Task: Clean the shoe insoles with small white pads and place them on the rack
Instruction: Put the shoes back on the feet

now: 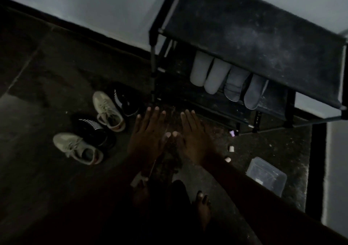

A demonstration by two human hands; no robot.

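One bare foot [203, 209] sat nearest me, on the dark floor [47, 86]. Clear plastic container [267, 175] was on the floor to my right, contents too dim to make out. Both hands were out ahead of that, backs up and holding nothing: left hand [148, 133] and right hand [195, 137] had fingers straight and splayed, thumb tips nearly meeting. Couldn't tell if the palms touched the floor. Two small white pads [231, 148] lay on the floor just right of my right wrist, close together. Left of my hands were four shoes in a loose cluster: two beige sneakers [109, 111] and two black striped shoes [92, 130], alternating. Beyond my fingertips stood the black rack [254, 28], its top shelf dusty. Four insoles [216, 77] lay side by side on the shelf below the top one, ends poking out past the top shelf's front edge, the left two paler and the right two greyer. Pale wall [94, 5] was behind.
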